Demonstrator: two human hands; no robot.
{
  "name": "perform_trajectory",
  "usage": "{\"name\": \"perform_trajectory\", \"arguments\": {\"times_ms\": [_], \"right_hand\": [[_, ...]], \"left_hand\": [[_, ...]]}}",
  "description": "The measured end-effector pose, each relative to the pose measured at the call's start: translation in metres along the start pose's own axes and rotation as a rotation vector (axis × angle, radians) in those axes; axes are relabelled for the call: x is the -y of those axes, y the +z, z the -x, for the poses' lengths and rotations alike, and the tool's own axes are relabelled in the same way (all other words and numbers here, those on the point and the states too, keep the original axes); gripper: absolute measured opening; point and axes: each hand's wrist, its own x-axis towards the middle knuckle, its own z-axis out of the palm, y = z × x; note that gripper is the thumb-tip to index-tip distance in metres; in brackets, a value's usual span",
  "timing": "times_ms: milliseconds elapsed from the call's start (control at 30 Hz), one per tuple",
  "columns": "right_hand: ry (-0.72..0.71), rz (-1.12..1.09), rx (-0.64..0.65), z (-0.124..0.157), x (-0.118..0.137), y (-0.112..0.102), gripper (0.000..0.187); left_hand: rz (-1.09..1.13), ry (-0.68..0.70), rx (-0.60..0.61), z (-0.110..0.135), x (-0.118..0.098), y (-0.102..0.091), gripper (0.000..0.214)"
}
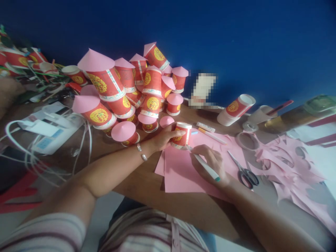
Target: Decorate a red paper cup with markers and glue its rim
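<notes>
The person's left hand (pixel 166 137) grips a round red paper cup (pixel 181 135) over flat, smooth pink paper (pixel 181 178), while the right hand (pixel 211 161) pinches a slim white pen (pixel 206 167), tip close beside the cup's lower rim.

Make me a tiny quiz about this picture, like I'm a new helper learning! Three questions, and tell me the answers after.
1. True or false: the left hand holds a red paper cup with a white rim.

2. Which hand grips the white, pen-like tool with a green end?
A) left
B) right
C) neither

3. Fill in the colour: the cone-shaped paper tops on the piled red paper cups with yellow patterns are ____.

Key:
1. True.
2. B, the right hand.
3. Pink.
</notes>
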Motion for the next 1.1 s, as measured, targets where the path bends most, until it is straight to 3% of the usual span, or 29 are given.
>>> {"name": "perform_trajectory", "arguments": {"times_ms": [467, 1100], "right_hand": [[0.012, 0.008, 0.016, -0.014, 0.005, -0.005, 0.015], [-0.050, -0.008, -0.030, -0.006, 0.001, -0.003, 0.021]], "left_hand": [[-0.005, -0.007, 0.016, 0.000, 0.005, -0.006, 0.047], [0.014, -0.004, -0.045, -0.002, 0.005, -0.008, 0.050]]}}
